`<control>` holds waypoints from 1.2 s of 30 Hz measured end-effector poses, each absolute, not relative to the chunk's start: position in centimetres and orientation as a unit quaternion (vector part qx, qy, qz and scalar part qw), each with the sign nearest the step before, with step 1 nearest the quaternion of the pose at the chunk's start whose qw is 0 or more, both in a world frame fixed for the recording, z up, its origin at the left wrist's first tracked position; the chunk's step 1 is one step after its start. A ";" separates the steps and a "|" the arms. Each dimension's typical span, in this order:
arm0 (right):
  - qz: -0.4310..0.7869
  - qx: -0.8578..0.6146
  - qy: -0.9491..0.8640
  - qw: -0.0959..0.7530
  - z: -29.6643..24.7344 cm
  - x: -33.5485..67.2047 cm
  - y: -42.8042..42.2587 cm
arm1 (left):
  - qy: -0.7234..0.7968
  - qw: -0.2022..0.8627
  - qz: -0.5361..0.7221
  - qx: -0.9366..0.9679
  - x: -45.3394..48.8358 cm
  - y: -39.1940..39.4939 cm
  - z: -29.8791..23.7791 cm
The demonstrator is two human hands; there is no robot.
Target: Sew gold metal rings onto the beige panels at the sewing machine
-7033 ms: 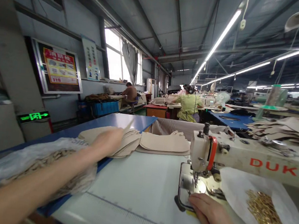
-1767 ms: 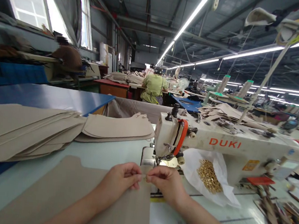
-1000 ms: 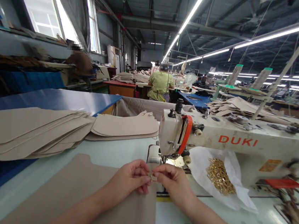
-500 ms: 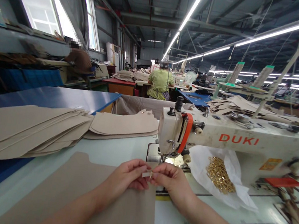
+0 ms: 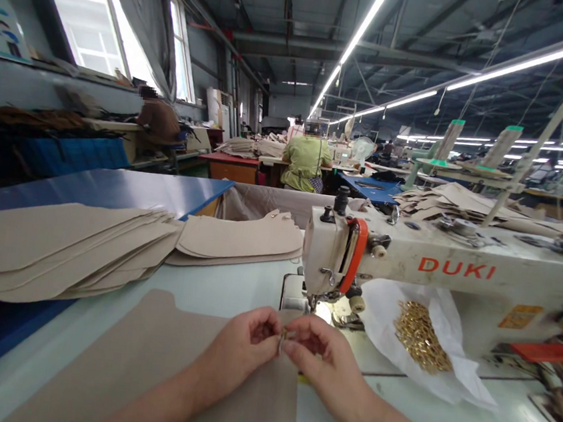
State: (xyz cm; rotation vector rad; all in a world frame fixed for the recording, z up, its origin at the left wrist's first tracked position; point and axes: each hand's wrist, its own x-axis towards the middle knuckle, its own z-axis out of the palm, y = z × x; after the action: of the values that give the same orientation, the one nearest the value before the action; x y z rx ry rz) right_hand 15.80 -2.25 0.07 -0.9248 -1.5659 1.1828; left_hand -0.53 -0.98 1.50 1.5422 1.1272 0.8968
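My left hand (image 5: 242,344) pinches a short pale strip (image 5: 280,346) between thumb and fingertips. Against it, the fingertips of my right hand (image 5: 326,357) close on a small gold ring (image 5: 285,334); the strip seems to pass through it, though fingers partly hide both. Both hands are over the right edge of a large taupe panel (image 5: 144,364), just in front of the needle area of a white sewing machine (image 5: 329,260). To the right, many gold rings (image 5: 422,336) lie heaped on a white plastic sheet (image 5: 376,308).
Stacked beige panels (image 5: 57,234) lie at the left, with a smaller stack (image 5: 241,237) behind the panel. A blue-topped table (image 5: 163,188) adjoins the worktable. Thread cones (image 5: 452,142) stand behind the machine. Farther back, a person in green (image 5: 307,160) sits facing away.
The pale strip has turned from lying sideways to pointing downward at the ring, and my fingertips have come closer together. The view has shifted slightly.
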 end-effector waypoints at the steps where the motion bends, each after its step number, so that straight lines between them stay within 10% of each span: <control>1: 0.444 -0.377 -0.667 0.465 0.3 15.8 -2.5 | 0.465 0.469 0.378 0.649 -0.6 -1.1 1.4; 36: 0.382 -0.440 -0.615 0.530 -0.6 15.5 -2.0 | 0.441 0.521 0.454 0.573 0.1 -1.3 1.6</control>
State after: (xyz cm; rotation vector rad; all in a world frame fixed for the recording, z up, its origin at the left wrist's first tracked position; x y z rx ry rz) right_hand 15.46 -1.97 -0.62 -1.0503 -1.4690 0.9129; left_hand 0.13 -1.30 1.57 1.3736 1.0563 1.0875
